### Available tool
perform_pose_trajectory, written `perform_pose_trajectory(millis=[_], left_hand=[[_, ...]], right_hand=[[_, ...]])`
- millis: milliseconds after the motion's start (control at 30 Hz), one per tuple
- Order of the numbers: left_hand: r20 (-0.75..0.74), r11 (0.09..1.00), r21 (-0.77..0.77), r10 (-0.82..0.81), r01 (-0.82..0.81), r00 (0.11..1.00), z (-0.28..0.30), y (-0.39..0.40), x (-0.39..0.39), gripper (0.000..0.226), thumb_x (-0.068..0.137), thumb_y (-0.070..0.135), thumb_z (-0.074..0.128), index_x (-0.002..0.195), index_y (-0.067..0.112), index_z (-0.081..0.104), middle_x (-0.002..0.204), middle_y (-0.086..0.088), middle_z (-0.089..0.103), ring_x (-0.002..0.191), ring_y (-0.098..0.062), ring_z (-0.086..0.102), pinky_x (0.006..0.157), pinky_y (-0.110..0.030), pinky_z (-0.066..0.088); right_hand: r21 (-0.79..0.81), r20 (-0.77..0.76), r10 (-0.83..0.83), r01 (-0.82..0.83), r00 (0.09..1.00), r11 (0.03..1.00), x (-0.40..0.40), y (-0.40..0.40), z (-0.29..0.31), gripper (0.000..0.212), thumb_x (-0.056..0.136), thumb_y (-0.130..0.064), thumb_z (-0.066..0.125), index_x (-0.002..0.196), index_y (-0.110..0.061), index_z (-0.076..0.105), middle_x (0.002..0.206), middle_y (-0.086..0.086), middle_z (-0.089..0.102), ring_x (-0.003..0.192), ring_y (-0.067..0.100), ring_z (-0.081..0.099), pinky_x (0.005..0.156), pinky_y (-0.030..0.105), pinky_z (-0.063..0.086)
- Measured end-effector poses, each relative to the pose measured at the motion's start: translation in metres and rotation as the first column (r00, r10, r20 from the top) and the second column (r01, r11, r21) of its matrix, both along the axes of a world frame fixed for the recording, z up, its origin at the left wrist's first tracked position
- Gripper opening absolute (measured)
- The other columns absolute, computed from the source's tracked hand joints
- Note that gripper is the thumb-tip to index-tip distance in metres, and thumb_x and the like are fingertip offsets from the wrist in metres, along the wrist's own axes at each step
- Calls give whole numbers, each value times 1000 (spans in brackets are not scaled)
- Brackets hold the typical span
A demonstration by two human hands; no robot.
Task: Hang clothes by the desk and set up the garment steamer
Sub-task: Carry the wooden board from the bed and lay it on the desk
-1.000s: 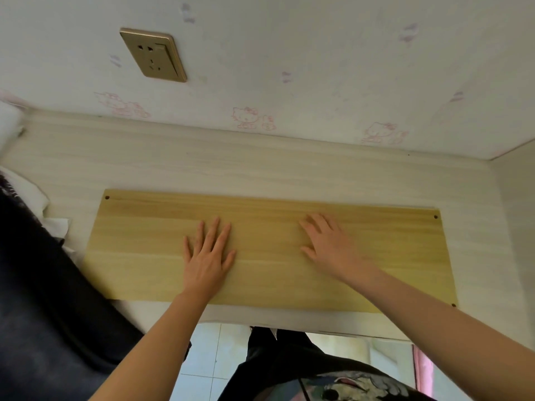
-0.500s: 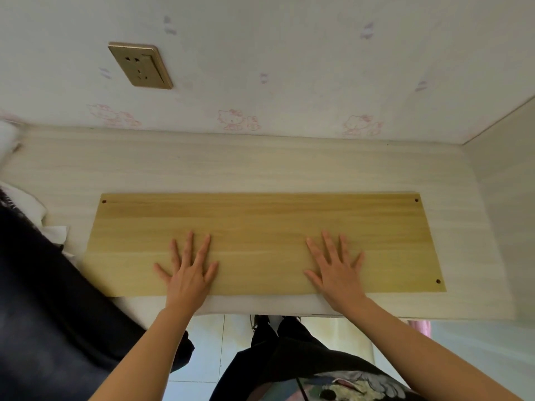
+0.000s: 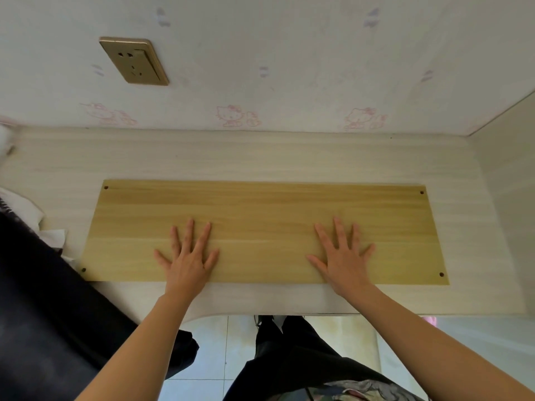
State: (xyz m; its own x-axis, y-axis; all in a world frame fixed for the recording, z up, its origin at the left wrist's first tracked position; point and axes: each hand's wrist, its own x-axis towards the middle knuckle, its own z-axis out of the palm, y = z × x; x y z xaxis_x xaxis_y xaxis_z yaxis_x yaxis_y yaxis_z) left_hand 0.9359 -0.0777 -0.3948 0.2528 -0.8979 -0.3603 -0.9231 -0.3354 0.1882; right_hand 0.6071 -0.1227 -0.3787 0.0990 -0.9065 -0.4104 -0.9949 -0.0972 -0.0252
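A long yellow wooden board with a hole near each corner lies flat on the pale desk. My left hand rests palm down on the board's near left part, fingers spread. My right hand lies flat on the near right part, fingers spread too. Neither hand holds anything. A dark garment drapes over the desk's left end and hangs down past its edge. No steamer is in view.
A gold wall socket sits on the cartoon-cat wallpaper above the desk. White cloth lies at the far left. A side panel closes the desk on the right. Below the desk edge are my legs and tiled floor.
Both hands slid back toward the board's near edge and moved further apart, fingers spreading. The board now sits square to the desk, and the camera tilted slightly.
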Motion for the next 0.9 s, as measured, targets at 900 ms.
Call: perform_pose_trajectory(millis=[900], left_hand=[[-33,992,-60,112,-114,993,7,16,-32,60,97,46,35,152,30,14,161,5,3,148,-26,-5,116,-55,6]], right_hand=[[66,80,35,-40,996,997,-3,13,11,72,95,-58,28,152,-26,-2,160,4,-11,144,40,-11,111,66,8]])
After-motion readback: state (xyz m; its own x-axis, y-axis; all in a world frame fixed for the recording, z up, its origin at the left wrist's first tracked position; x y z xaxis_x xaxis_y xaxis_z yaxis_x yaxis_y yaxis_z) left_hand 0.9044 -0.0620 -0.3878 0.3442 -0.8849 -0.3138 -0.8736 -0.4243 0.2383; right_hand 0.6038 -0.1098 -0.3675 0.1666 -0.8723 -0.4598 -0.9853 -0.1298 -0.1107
